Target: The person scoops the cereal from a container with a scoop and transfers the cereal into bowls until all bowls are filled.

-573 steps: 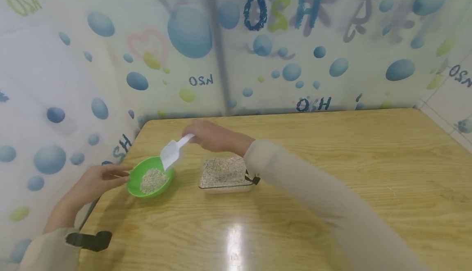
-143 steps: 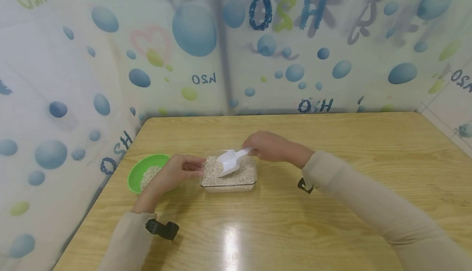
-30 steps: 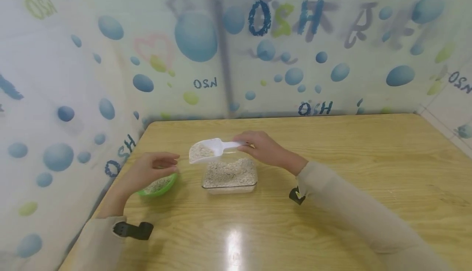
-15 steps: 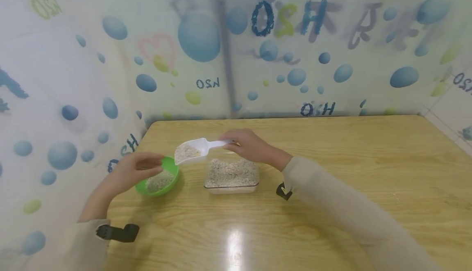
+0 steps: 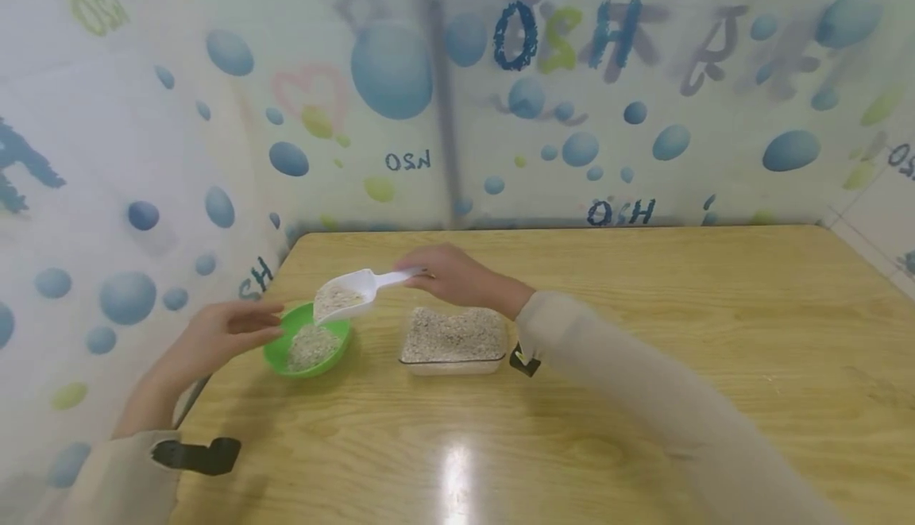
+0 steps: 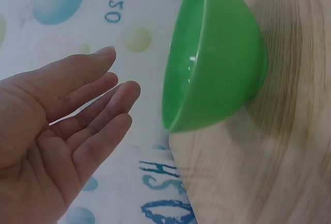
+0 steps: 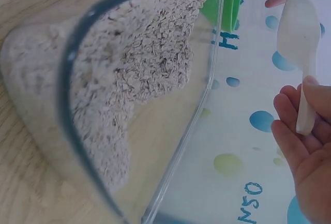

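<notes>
My right hand (image 5: 446, 272) grips the handle of a white scoop (image 5: 360, 287), which carries a heap of oats (image 5: 336, 300). The scoop's front edge hangs over the right part of a green bowl (image 5: 336, 357), above more oats lying in it. In the left wrist view the bowl (image 6: 227, 63) stands beside my left hand (image 6: 67, 115), whose fingers are relaxed and hold nothing, a small gap from the rim. A glass container (image 5: 452, 366) of oats stands right of the bowl. The right wrist view shows my thumb and fingers around the scoop's handle (image 7: 305, 115).
The wooden table (image 5: 608, 398) reaches far to the right and towards me. A patterned sheet (image 5: 543, 128) hangs along its back and left side. The bowl stands near the left table edge.
The loaded scoop has travelled left from above the glass container to above the green bowl. My left hand has drawn back leftwards, uncovering the bowl. Earlier the scoop was dug into the container's oats.
</notes>
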The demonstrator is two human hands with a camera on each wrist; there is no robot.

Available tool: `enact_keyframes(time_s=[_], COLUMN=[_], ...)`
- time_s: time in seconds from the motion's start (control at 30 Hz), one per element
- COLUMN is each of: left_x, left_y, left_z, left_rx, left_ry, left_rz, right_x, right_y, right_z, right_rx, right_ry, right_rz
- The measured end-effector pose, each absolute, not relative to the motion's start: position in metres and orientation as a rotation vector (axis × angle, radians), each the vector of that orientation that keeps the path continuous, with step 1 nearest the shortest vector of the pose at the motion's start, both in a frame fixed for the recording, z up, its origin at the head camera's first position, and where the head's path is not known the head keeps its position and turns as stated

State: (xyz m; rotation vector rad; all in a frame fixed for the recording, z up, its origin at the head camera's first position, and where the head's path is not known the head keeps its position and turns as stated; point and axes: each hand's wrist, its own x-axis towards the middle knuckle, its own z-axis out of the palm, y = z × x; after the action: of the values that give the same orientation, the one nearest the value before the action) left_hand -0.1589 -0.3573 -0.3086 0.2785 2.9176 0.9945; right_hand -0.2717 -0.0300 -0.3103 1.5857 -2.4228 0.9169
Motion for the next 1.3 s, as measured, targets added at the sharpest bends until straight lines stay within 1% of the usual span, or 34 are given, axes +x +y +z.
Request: enact_keyframes(time_s=[0.17,0.4,0.63,0.87,1.3], left_x=[-0.157,-0.158,-0.158,-0.158,-0.158], left_y=[-0.370,-0.380,-0.382,-0.380,-0.380], left_z=[-0.312,-0.319,-0.328,-0.335,-0.336], left_rx=[0.212,0.193,0.217,0.203,0.194], left_ry=[2.912,2.936,2.903,2.898,2.877], left_rz=[1.002,0.991,1.056,1.052,1.035], right_x=[-0.273,-0.274,-0.274,-0.275,-0.270], right_y=[-0.040,-0.052,-0.061,-0.071,-0.097], right_z=[-0.310,-0.309,-0.311,-0.311,-0.295], right_rx=[1.600,1.629,1.638,1.662,1.723], right_ry=[-2.465,-2.547,-2.596,-2.646,-2.719], right_rz=[0.909,0.876,0.842,0.713,0.540])
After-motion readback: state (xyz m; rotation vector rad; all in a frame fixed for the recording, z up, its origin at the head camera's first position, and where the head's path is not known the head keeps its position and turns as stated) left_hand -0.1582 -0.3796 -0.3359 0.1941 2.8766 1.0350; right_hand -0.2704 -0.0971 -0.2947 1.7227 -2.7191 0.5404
